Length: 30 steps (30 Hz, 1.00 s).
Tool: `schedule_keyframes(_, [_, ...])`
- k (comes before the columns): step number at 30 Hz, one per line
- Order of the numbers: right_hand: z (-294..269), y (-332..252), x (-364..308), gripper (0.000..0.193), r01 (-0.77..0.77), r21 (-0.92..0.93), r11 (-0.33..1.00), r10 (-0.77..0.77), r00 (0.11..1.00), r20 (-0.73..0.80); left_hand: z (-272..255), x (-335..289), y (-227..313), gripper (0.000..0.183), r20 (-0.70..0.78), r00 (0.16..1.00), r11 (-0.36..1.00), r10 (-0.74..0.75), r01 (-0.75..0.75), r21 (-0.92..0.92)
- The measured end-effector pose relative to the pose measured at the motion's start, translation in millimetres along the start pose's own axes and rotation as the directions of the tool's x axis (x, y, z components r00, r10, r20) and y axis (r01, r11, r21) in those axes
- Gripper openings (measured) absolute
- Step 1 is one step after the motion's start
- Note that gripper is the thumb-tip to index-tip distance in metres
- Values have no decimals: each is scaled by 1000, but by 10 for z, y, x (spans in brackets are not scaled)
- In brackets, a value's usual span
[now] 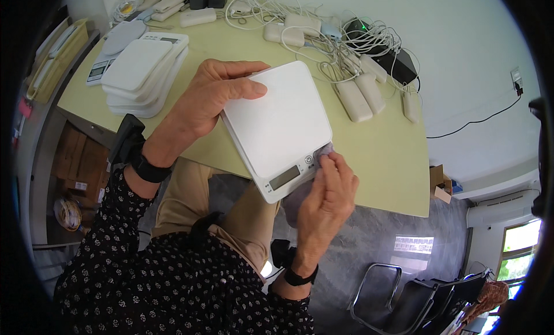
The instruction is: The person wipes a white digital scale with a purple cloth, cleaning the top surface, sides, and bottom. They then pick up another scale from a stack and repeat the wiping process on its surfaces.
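Observation:
A white digital kitchen scale [283, 118] is held tilted above the near edge of the table. My left hand [213, 95] grips its upper left corner, the thumb lying on the flat top and the other fingers behind. A small grey display and a round button sit along the scale's lower edge. My right hand [332, 196] is closed on a greyish-purple cloth [297, 203] and presses part of it against the scale's lower right side, beside the button. Some of the cloth hangs below the scale, partly behind my hand.
Several white scales [135, 69] are stacked on the pale yellow-green table [384, 173] at the left. Along the back lie white power banks [353, 99], tangled white cables [323, 43] and a black box [395, 63]. A metal-framed chair [375, 294] stands on the floor at lower right.

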State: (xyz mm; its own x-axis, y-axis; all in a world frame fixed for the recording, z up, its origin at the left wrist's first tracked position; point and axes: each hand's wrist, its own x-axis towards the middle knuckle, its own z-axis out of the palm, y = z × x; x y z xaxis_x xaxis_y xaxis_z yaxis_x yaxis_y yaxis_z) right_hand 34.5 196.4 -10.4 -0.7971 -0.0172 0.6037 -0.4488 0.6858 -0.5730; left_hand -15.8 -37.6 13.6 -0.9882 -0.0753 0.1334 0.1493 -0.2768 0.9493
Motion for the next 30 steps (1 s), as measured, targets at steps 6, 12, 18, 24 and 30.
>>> schedule_keyframes(6, [87,-298,-333,41,165,25,986,-167,966,200,-73,66,-75,40,-95,995,999,32,-32,5])
schedule_keyframes(12, [-196,-225,-511,33,-62,617,784,-229,896,381,-226,106,-127,43,-153,985,987,-76,53,-149])
schedule_keyframes(18, [-274,31,-57,39,-370,839,398,633,773,41,-86,-26,-162,43,-50,992,968,-115,101,-230])
schedule_keyframes(24, [144,-116,-227,51,-224,619,753,352,931,-92,-19,-33,-309,40,-216,973,960,-85,22,-281])
schedule_keyframes(30, [50,-262,-733,55,-110,590,800,96,994,56,-289,84,-390,34,-146,973,927,-179,117,-357])
